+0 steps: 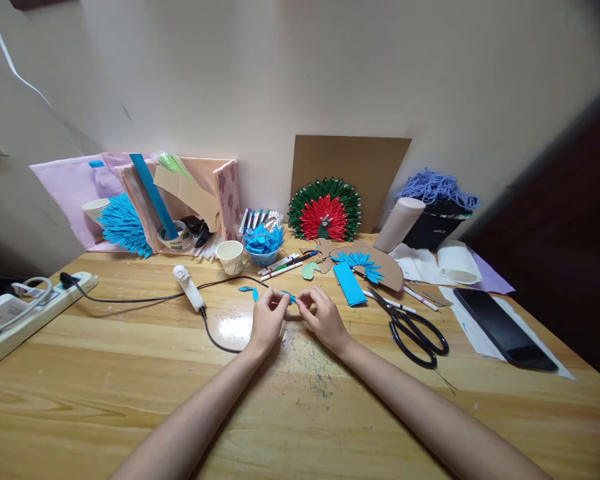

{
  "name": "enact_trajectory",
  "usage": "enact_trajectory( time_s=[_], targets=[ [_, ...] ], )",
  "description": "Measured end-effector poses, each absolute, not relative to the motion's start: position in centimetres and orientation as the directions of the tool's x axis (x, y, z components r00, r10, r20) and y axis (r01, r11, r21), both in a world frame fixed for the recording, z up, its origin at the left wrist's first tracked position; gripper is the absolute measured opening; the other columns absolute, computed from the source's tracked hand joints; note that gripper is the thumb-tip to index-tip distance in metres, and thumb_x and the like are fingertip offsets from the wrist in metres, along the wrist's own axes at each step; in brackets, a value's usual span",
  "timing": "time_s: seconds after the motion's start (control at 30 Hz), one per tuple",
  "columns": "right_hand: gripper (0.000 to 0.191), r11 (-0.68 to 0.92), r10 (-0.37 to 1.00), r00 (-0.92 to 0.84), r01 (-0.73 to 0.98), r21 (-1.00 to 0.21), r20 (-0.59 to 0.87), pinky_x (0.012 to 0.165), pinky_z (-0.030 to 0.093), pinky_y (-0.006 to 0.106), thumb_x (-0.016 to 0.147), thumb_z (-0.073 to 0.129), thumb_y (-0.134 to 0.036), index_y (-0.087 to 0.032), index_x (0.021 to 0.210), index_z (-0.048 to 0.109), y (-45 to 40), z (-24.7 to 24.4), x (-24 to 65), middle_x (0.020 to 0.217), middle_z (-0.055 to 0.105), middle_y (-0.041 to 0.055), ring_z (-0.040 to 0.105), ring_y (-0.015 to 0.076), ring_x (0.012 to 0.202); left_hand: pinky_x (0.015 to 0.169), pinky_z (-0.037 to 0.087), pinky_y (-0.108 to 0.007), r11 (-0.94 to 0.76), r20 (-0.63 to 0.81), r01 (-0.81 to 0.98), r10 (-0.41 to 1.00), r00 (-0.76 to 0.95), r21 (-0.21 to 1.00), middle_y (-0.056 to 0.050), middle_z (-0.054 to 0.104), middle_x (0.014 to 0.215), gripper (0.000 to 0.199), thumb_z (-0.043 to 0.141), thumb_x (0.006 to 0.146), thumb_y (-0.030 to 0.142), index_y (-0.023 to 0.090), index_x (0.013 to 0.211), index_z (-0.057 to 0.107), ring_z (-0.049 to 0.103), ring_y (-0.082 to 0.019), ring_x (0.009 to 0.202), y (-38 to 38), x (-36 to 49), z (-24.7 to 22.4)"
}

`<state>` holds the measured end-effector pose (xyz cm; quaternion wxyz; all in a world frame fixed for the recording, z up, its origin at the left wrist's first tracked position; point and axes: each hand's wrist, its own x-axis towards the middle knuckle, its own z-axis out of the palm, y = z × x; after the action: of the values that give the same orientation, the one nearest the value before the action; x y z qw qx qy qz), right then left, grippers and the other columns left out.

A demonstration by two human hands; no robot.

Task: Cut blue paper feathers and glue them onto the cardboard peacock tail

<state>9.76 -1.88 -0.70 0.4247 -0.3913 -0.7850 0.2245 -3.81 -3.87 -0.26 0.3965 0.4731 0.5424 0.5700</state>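
Over the middle of the wooden table, a small blue piece [291, 297] is pinched between the fingertips of my left hand [270, 319] and my right hand [323, 317]. Both hands have their fingers closed on it, and part of it is hidden behind them. Small blue folded pieces [250, 291] lie just beyond my left hand. Past my right hand are a blue paper strip [350, 285] and a brown cardboard shape [387, 268] with blue petals [361, 261] on it. Blue scraps fill a clear bowl [264, 256] behind my hands.
Black-handled scissors [414, 328] lie right of my right hand, near a phone [503, 328]. A white glue gun [190, 288] with a cord stands on the left, by a power strip [40, 313]. A paper cup [230, 259] and a red-green peacock craft [325, 212] are behind.
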Motion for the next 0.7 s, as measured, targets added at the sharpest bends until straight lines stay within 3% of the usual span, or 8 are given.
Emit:
enact_trajectory(
  time_s=[0.23, 0.7],
  targets=[
    [0.007, 0.575, 0.818, -0.288, 0.415, -0.705, 0.497, 0.065, 0.043, 0.028, 0.083, 0.046, -0.020, -0.019, 0.083, 0.053, -1.74, -0.70, 9.85, 0.077, 0.054, 0.0036, 0.050, 0.0160, 0.071, 0.054, 0.039, -0.020, -0.059, 0.048, -0.031, 0.959, -0.280, 0.998, 0.002, 0.051, 0.059, 0.017, 0.056, 0.070, 0.030, 0.015, 0.064, 0.051, 0.048, -0.010, 0.055, -3.63, -3.97, 0.01],
    [0.009, 0.579, 0.814, -0.316, 0.389, -0.717, 0.487, 0.067, 0.045, 0.029, 0.085, 0.046, -0.022, -0.019, 0.082, 0.054, -1.77, -0.83, 9.70, 0.079, 0.056, 0.0046, 0.052, 0.0165, 0.074, 0.055, 0.038, -0.021, -0.089, 0.086, -0.001, 0.969, -0.233, 0.996, 0.002, 0.050, 0.059, 0.017, 0.057, 0.070, 0.030, 0.016, 0.063, 0.051, 0.048, -0.011, 0.057, -3.65, -3.96, -0.03]
  ],
)
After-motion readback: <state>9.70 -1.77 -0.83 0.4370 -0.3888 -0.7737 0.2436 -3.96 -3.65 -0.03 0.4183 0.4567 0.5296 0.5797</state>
